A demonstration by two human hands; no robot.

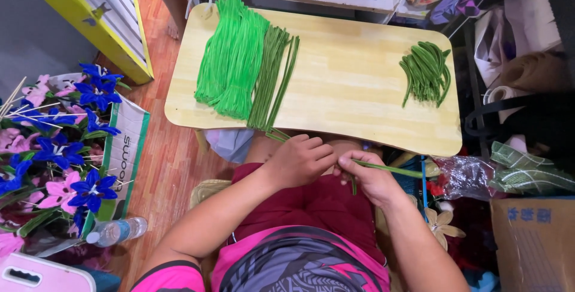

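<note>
Down at the lap, just below the near edge of the low wooden table [359, 76], both hands meet over a dark green pipe cleaner [386, 168]. It is thin, fuzzy and straight along the stretch that shows, and its long axis runs nearly level, with the free end pointing toward three o'clock and a touch downward. The left hand [297, 161] sits at nine o'clock of the stem, fingers curled together; whether they actually clamp the stem I cannot tell, since the knuckles cover it. The right hand [370, 178] is closed on the stem, thumb and fingers pinched around it, and a short green bit drops toward six o'clock below the fingers. Where the stem's left end goes is hidden between the two hands.

On the table, from the left: a thick bundle of bright green pipe cleaners [232, 58], then a slimmer bundle of dark green pipe cleaners [272, 76] whose near ends hang over the table edge, then at two o'clock a small heap of bent dark green pieces [426, 71]. Far left, blue and pink handmade flowers [60, 148] fill a bag, partly cut off by the frame.
</note>
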